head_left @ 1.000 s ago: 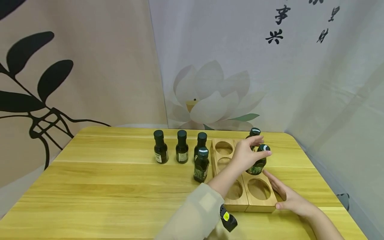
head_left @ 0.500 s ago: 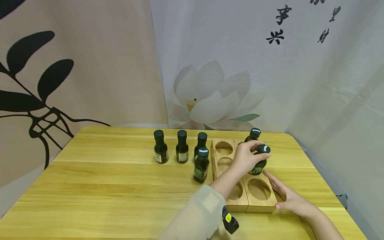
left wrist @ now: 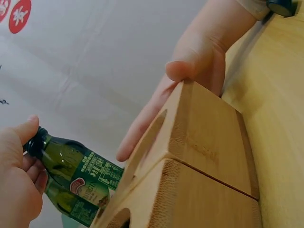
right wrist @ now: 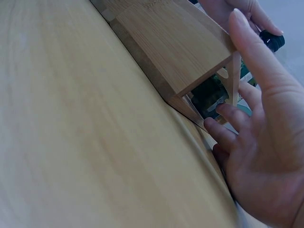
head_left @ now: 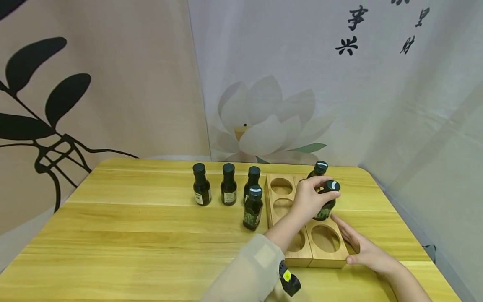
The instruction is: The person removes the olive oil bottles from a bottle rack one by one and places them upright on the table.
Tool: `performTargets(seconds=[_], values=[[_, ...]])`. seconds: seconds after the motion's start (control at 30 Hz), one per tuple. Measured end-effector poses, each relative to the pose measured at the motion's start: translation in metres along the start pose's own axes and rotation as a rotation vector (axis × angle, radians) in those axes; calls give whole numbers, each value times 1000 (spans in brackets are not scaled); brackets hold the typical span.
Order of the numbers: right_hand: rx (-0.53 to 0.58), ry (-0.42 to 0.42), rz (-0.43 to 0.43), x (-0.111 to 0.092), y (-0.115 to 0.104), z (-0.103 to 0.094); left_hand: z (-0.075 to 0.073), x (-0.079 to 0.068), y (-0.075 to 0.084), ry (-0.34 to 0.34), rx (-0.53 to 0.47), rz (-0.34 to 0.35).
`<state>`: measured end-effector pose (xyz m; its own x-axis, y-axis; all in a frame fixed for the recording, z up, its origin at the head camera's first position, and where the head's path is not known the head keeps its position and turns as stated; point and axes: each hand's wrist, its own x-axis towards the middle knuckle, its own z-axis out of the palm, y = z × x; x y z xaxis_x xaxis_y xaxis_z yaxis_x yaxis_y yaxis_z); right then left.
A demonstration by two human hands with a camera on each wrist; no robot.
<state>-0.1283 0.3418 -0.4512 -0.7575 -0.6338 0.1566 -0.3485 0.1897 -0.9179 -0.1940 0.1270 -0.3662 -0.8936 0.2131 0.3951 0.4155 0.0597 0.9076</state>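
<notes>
My left hand (head_left: 311, 197) holds a small dark-green glass bottle (head_left: 323, 212) by its neck, just under the black cap. The bottle stands in the middle hole of the right column of a wooden bottle rack (head_left: 328, 263); its label faces the left wrist camera. Behind it a second dark bottle (head_left: 320, 168) stands in the back of that column, partly hidden by my fingers. My right hand (head_left: 367, 251) rests against the rack's right side, thumb at the front corner and fingers stretched along the side. In the right wrist view, its fingertips (right wrist: 227, 110) touch the open side.
Left of the rack stand several more dark bottles: one at far left (head_left: 202, 191), one beside it (head_left: 228, 191), and a green-labelled one (head_left: 253, 214) in front of another (head_left: 253, 176). A printed curtain (head_left: 151, 84) hangs behind the wooden table (head_left: 132, 235).
My left fingers have closed in on the bottle's neck, dipping slightly over it. The bottle has shifted a little to the right. My right hand and the rack stay put.
</notes>
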Motion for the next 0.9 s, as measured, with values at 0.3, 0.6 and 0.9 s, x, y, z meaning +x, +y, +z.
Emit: performTargets(seconds=[0.3, 0.6, 0.9], values=[[7, 0, 9, -1, 1, 1, -6, 2, 15, 10, -31, -11], [-32, 7, 5, -3, 5, 0, -17, 5, 30, 21, -73, 33], [-36, 17, 16, -1, 1, 1, -33, 4, 50, 50, -111, 58]])
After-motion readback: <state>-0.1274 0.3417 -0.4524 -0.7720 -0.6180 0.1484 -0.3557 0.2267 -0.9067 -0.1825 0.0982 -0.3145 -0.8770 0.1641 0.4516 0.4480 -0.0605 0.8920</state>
